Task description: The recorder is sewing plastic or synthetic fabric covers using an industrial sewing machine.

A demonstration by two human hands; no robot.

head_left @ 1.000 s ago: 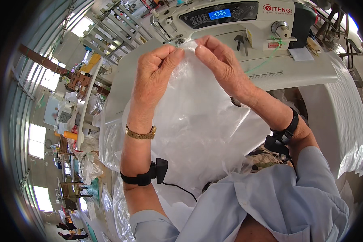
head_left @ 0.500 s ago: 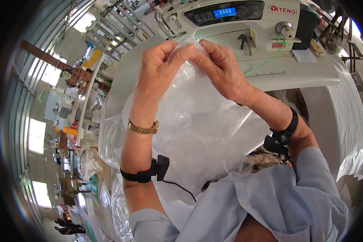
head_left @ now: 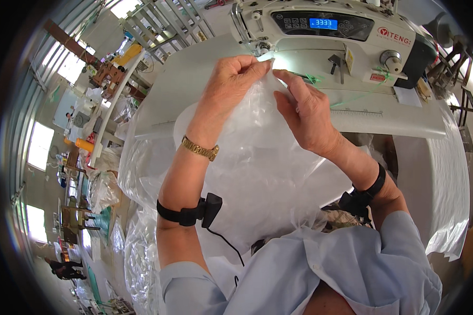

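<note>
My left hand (head_left: 231,86) is closed in a pinch on the upper corner of a clear, milky plastic sheet (head_left: 252,152). The pinched corner sits just in front of the lit needle area of a white sewing machine (head_left: 305,44). From there the sheet hangs toward my lap in loose, shiny folds. Beside that corner, on its right, my right hand (head_left: 310,113) is open, its index finger and thumb apart. The index fingertip is close to the sheet's edge; whether it touches is hard to tell.
Green thread (head_left: 312,79) lies on the grey machine table (head_left: 178,73), with a small black tool (head_left: 334,63) behind it. White sheeting (head_left: 415,184) drapes over the right side. More crumpled plastic (head_left: 142,257) is piled at lower left, and a distant person (head_left: 65,269) stands beyond.
Both hands pinched the sheet's top together before. My right hand has let go and drawn down to the right, while the left keeps its pinch close to the machine's needle.
</note>
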